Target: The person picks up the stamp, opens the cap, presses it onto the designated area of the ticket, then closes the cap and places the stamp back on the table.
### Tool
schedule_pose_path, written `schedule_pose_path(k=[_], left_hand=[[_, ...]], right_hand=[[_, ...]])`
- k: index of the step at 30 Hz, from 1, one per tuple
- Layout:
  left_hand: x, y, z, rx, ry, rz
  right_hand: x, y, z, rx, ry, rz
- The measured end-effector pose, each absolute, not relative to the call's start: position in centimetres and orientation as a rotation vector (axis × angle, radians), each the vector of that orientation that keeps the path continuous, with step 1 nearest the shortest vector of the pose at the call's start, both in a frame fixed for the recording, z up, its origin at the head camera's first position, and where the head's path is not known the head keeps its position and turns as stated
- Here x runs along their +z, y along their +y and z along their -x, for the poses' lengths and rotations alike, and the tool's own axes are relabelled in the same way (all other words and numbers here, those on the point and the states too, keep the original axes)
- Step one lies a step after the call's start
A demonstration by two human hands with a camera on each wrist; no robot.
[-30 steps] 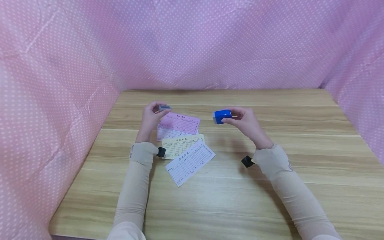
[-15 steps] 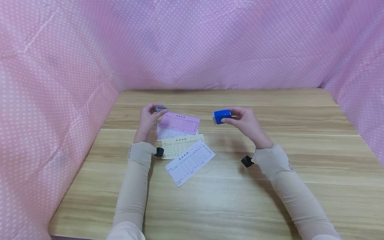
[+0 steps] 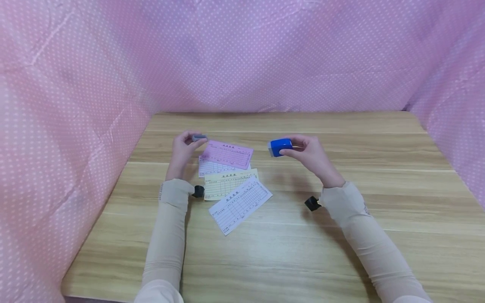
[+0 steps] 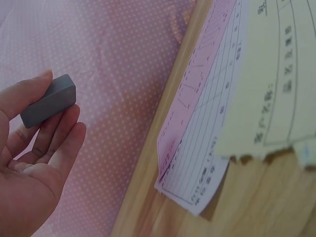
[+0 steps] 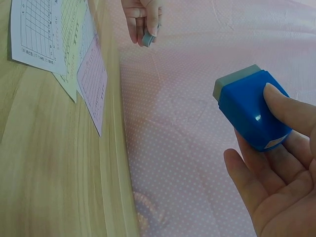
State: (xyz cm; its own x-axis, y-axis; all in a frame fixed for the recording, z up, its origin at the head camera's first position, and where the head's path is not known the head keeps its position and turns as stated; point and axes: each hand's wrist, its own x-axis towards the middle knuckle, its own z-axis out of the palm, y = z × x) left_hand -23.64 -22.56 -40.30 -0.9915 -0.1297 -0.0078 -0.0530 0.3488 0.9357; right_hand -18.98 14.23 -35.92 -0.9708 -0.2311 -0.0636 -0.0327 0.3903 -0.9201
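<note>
My right hand (image 3: 308,155) holds a blue stamp (image 3: 281,147) above the table, its pale grey end facing left. The right wrist view shows the thumb on one side of the stamp (image 5: 253,111) and fingers on the other. A small grey block-shaped piece, apparently the stamp's cap (image 3: 198,137), is pinched between thumb and fingers of my left hand (image 3: 182,147). That hand is near the left end of a pink receipt slip (image 3: 228,154). In the left wrist view, the grey cap (image 4: 49,102) is apart from the papers.
Below the pink slip lie a partly covered white slip (image 3: 214,167), a yellow slip (image 3: 217,188) and another white slip (image 3: 240,206), overlapping on the wooden table (image 3: 288,261). A pink dotted cloth (image 3: 265,63) hangs behind the table and at both sides.
My left hand has shifted a little to the left with the grey cap, away from the pink slip. The right hand and the blue stamp have stayed in place.
</note>
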Motion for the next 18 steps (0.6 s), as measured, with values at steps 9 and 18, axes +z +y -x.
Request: schedule_pose_path(k=[9,18], left_hand=[[-40.9,-23.5,23.6,-1.779,-2.51,-0.184],[-41.4,-23.8,23.8,-1.806,-2.49,-0.189]], right_hand=[[-36.0,14.4,19.1,-1.633,2.451,0.233],[-35.8,14.3,19.0,-1.639,2.458,0.226]])
